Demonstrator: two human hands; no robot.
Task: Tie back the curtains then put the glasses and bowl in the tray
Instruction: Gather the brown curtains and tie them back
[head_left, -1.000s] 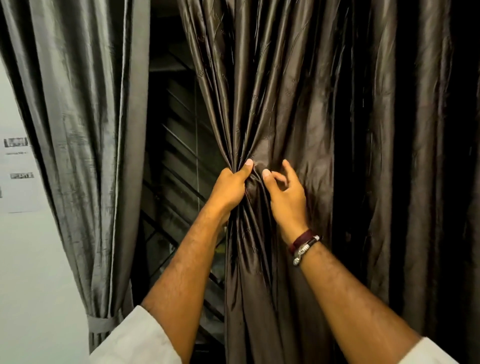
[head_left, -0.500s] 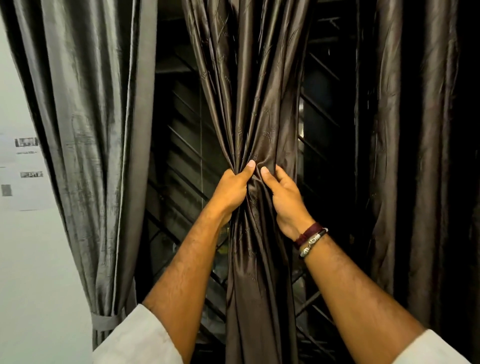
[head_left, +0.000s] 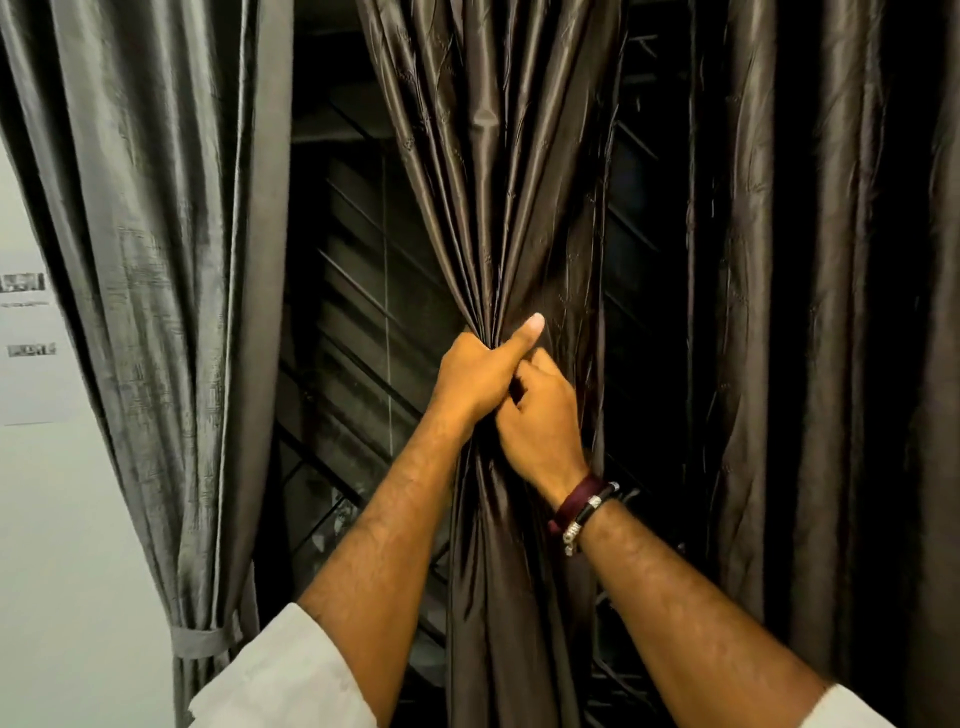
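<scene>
While the left hand (head_left: 480, 376) is squeezing the middle curtain (head_left: 498, 182) into one bunch, the right hand (head_left: 543, 415) is gripping it just below, probably so it can be tied.

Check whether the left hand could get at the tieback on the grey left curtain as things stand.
Probably not yet. The left hand grips the gathered dark curtain together with the right hand. The tieback hangs low at left with nothing before it, so letting go would free it.
</scene>
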